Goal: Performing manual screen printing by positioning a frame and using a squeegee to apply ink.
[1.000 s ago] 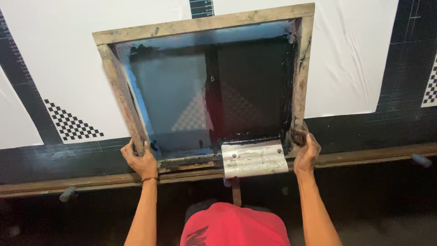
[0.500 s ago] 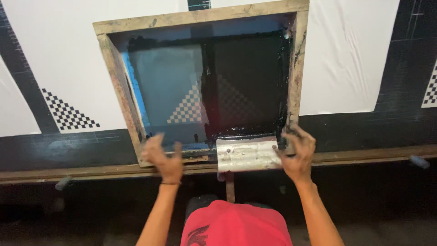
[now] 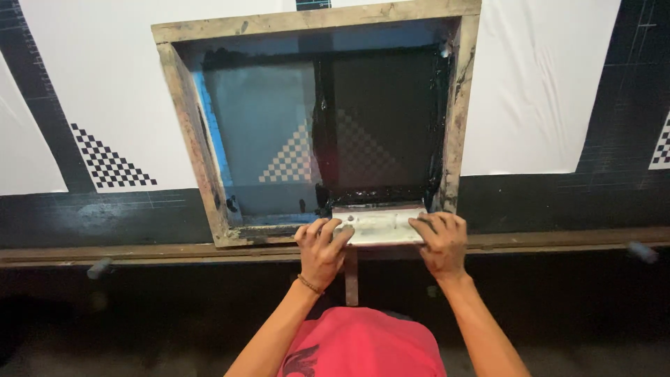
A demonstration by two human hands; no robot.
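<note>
Wooden and ink-stained, a screen-printing frame (image 3: 317, 119) lies flat on white fabric (image 3: 544, 91) spread over the dark tabletop (image 3: 70, 216), its mesh pressed down so the checkered pattern shows through. At the frame's near edge rests a pale squeegee (image 3: 380, 225) (its blade smeared with black ink), set against the pool of ink that runs along the bottom and right side of the mesh. Both hands grip the squeegee from above: the left hand (image 3: 321, 244), a bracelet at the wrist, curls its fingers over the left end, while the right hand (image 3: 440, 241) closes over the right end, fingers bent, neither hand spread wide. A red cap (image 3: 363, 345) fills the foreground.
</note>
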